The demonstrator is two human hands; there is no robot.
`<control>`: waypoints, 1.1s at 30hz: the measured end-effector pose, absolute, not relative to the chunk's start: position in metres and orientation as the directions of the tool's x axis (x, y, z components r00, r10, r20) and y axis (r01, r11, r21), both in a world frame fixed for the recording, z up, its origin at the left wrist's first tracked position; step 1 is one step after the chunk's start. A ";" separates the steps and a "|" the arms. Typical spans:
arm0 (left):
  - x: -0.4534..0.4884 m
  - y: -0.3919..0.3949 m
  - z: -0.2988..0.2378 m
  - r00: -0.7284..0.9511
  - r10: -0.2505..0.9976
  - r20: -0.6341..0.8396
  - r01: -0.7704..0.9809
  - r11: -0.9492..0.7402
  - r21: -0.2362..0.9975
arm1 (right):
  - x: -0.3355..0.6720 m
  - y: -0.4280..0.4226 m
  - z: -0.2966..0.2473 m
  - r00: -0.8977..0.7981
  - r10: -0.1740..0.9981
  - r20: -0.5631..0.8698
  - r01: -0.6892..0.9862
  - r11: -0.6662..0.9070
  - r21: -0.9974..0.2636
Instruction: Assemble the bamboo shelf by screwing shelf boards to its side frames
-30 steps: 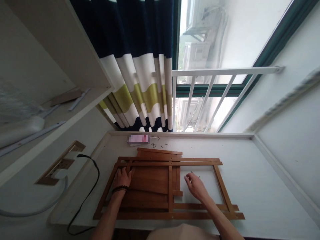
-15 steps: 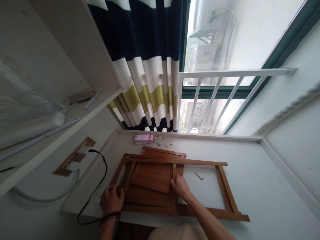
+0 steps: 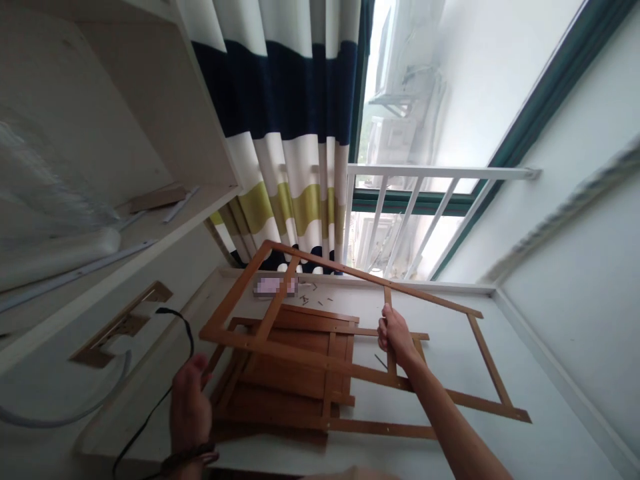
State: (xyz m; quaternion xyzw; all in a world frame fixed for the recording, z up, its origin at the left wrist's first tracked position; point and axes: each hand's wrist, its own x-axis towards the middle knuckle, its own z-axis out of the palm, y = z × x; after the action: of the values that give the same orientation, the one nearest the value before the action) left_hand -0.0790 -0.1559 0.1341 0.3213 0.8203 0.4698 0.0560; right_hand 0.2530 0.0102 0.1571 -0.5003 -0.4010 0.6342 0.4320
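My right hand (image 3: pixel 395 333) is closed round a cross slat of a long wooden frame (image 3: pixel 345 270), holding it tilted up above the white table (image 3: pixel 500 440). The frame's left end is the higher one, and its right end sits near the table. My left hand (image 3: pixel 189 410), a dark band at its wrist, hovers with loosely extended fingers beside the left edge of a second wooden frame with panels (image 3: pixel 295 373), which lies flat on the table. Whether that hand touches the wood is unclear. A small hex key (image 3: pixel 381 361) lies on the table under the lifted frame.
Several small screws (image 3: pixel 315 299) and a blurred packet (image 3: pixel 273 287) lie near the table's back edge. A black cable (image 3: pixel 185 337) runs from a wall socket at the left. A striped curtain (image 3: pixel 290 147) hangs behind, beside a white window railing (image 3: pixel 430 173). Shelves stand at the left.
My right hand has taken the upper frame by a slat and lifted it off the stack, tilting it upward. My left hand has left the frame's corner and moved down-left.
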 end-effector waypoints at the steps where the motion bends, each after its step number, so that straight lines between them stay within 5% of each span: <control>1: -0.065 -0.139 0.142 -0.736 0.650 0.192 0.454 0.264 0.851 | 0.265 0.018 0.166 -0.131 0.949 -0.288 -0.201 -0.310 -0.929; 7: 0.052 -0.054 0.159 -0.203 0.939 0.279 0.542 -0.129 0.830 | 0.357 0.053 0.207 -0.330 0.897 -0.293 -0.440 -0.421 -0.793; 15: 0.194 -0.005 0.122 0.309 0.940 0.144 0.381 -0.261 0.887 | 0.452 0.043 0.227 -0.510 0.854 -0.104 -0.643 -0.459 -0.613; 21: 0.294 0.012 0.100 0.466 0.885 -0.015 0.361 -0.175 0.916 | 0.514 0.040 0.245 -0.378 0.919 -0.112 -0.701 -0.363 -0.613; 28: 0.381 0.005 0.090 0.539 0.837 -0.099 0.279 -0.066 0.958 | 0.583 0.053 0.256 -0.168 0.934 -0.317 -0.315 -0.355 -0.880; 31: 0.411 -0.008 0.070 0.555 0.763 -0.332 0.284 0.201 0.938 | 0.599 0.054 0.250 -0.109 0.954 -0.278 -0.307 -0.298 -0.904; 33: 0.430 -0.018 0.059 0.577 0.607 -0.547 0.249 0.507 0.825 | 0.606 0.053 0.246 -0.087 0.963 -0.256 -0.321 -0.271 -0.907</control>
State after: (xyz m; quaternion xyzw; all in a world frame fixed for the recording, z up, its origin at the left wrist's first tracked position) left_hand 0.4298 -0.0176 0.0590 0.4817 0.4442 0.1198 0.7458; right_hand 0.6058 0.0532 0.2455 -0.4612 -0.3476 0.6501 0.4938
